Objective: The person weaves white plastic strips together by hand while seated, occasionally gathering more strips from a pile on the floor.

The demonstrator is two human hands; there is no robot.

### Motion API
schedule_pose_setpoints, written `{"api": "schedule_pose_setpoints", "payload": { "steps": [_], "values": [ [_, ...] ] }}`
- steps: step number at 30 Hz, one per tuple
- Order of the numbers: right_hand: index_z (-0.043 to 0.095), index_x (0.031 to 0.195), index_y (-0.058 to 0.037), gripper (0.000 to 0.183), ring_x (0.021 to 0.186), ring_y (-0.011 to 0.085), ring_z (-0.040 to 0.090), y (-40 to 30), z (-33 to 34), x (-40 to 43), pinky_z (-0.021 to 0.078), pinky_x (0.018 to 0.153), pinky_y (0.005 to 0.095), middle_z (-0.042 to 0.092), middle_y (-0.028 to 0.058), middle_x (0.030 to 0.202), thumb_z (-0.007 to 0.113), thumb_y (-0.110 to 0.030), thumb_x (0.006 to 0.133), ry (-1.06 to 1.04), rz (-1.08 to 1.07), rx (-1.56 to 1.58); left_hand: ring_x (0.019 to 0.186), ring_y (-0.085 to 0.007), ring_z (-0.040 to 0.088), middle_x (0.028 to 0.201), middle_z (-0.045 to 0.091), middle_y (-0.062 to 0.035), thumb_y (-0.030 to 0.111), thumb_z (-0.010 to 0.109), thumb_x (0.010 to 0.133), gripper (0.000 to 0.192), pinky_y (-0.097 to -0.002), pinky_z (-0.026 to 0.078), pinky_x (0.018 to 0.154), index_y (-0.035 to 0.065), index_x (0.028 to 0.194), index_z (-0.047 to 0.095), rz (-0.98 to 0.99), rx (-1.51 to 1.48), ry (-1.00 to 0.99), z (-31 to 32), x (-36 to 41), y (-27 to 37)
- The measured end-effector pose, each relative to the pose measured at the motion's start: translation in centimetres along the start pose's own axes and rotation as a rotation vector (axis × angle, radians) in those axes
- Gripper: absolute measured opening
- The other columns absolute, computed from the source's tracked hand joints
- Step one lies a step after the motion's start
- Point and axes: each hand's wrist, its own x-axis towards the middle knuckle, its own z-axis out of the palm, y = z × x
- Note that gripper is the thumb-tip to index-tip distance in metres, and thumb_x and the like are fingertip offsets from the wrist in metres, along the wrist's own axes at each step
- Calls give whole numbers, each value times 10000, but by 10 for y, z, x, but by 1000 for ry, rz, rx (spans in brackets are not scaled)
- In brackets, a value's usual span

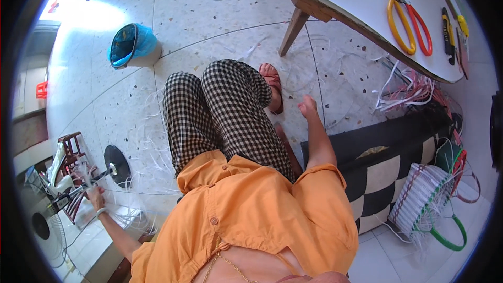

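At the lower left, my left hand (95, 196), with a bracelet at the wrist, is closed around thin white plastic strips (89, 177) beside the pole of a standing fan (43, 222). More white strips (131, 220) spill over a pale ledge near that forearm. My right hand (308, 106) hangs over the speckled floor to the right of my knees, its fingers curled together and nothing visible in them. Behind it, at the right, a woven white plastic basket (420, 198) with a green handle (452, 239) leans against a black-and-white checkered bench (377, 177).
A table (346, 4) at the upper right bears large scissors (408, 19) with yellow and red handles, a utility knife (448, 33) and other tools. Pink and white strips (412, 90) hang below. A blue-lined bin (135, 47) stands at upper left; loose strips litter the floor.
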Motion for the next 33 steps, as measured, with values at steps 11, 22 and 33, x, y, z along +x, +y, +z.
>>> {"api": "schedule_pose_setpoints", "payload": {
  "steps": [11,22,33],
  "values": [
    [564,850,-96,142,919,213,558,-58,50,-16,444,804,338,580,47,895,559,-235,878,-466,-159,683,395,7,285,591,481,40,322,484,934,296,-163,178,352,39,898,563,112,-296,-589,175,-145,239],
    [518,992,-42,211,427,65,337,-88,117,-143,278,386,196,486,11,689,413,-220,949,-373,-382,161,423,-8,262,563,400,53,394,450,936,354,-175,181,395,68,810,505,281,-397,-839,226,-221,303],
    [474,922,-28,80,597,103,450,-61,186,-461,399,563,242,454,20,665,405,1,893,-1481,-854,-531,435,-4,282,882,648,-98,305,450,945,400,-150,231,397,-35,1138,538,255,-699,-1217,230,-265,332]
  ]
}}
